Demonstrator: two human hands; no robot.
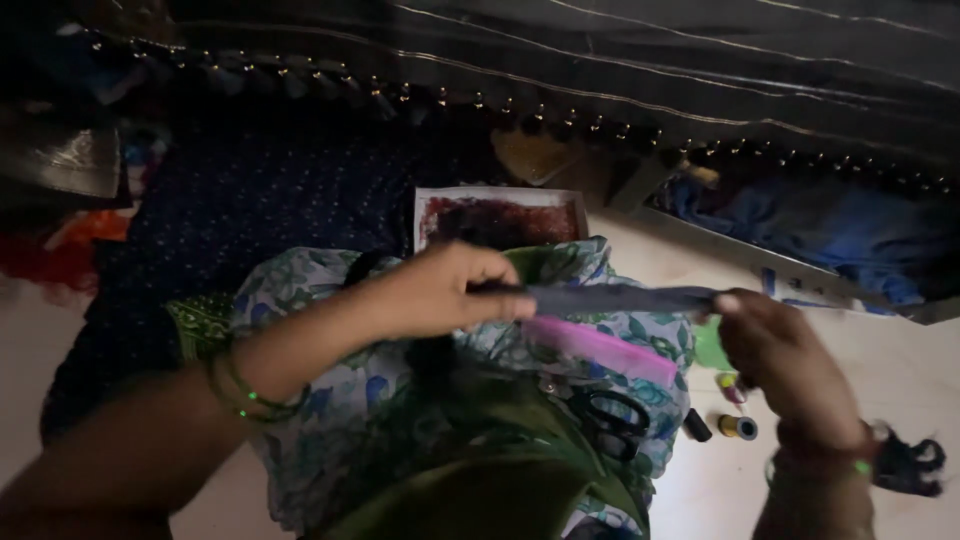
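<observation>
My left hand (440,290) and my right hand (775,350) hold a narrow dark grey strip of cloth (610,297) stretched flat between them, each hand pinching one end. The strip hovers above my lap, which is covered in floral blue-green fabric (330,300). Under the strip lies a pink strip (600,348). Black-handled scissors (610,420) rest on the lap cloth below it. Green bangles circle my left wrist, and a beaded bracelet sits on my right.
Thread spools (738,427) lie on the pale floor (900,380) at right, beside a dark tuft (910,465). A dark red patterned piece (500,220), dark dotted cloth (260,200) and blue fabric (840,235) lie farther back, under a dark beaded hanging (600,60).
</observation>
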